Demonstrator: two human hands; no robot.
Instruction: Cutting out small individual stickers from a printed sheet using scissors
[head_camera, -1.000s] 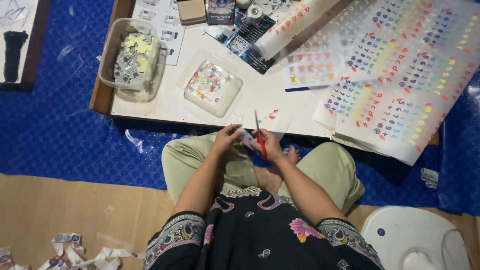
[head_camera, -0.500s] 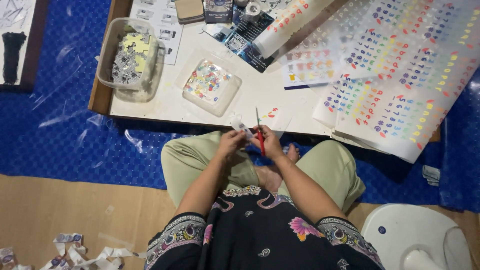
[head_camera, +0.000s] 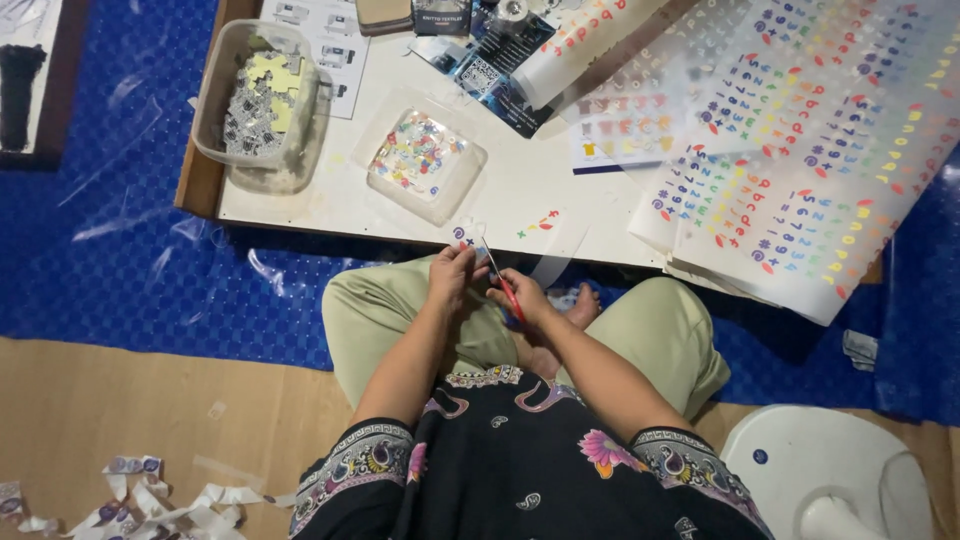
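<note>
I sit cross-legged at a low white table (head_camera: 520, 200). My left hand (head_camera: 452, 274) pinches a small clear sticker piece (head_camera: 466, 236) at the table's front edge. My right hand (head_camera: 523, 297) grips red-handled scissors (head_camera: 500, 278), whose blades point up into that piece. Beside it on the table lies another clear strip (head_camera: 548, 228) with small red and green shapes. Both hands hover close together over my knees.
A shallow clear tray (head_camera: 426, 162) of cut coloured stickers and a clear box (head_camera: 258, 100) of pieces stand on the table. Large sheets of coloured characters (head_camera: 800, 150) drape over the right side. Paper scraps (head_camera: 130, 495) lie on the floor; a white stool (head_camera: 830, 480) sits lower right.
My hands have shifted slightly left along the table edge, and the sticker piece now sits higher between the scissor blades.
</note>
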